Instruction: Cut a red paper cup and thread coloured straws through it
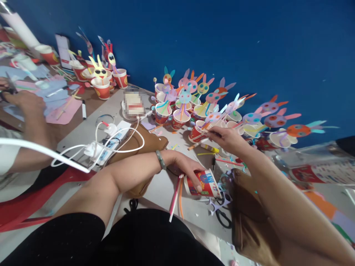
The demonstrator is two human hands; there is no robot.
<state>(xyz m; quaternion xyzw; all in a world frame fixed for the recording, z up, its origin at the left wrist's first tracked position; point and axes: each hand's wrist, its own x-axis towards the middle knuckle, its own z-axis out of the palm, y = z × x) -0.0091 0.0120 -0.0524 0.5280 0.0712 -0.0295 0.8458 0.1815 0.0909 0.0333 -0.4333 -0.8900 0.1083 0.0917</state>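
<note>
My left hand (187, 168) is wrapped around a red printed paper cup (203, 184), tipped on its side above the table's near edge. A pink strip (175, 201) and an orange strip (181, 197) hang down by its base; their attachment is hidden. Farther out, my right hand (226, 137) has its fingers pinched together at the rim of another red paper cup (196, 133). What lies between these fingertips is hidden. Just above them is a paper rabbit head (215, 118). A yellow marker (210, 148) lies below that hand.
Rows of cups with paper rabbits (181, 119) line the blue wall. Scissors (223, 218), paper scraps and a brown bag (249, 218) lie at right. A power strip (115, 142) with white cables is left. Another person's hand (24, 103) works at far left.
</note>
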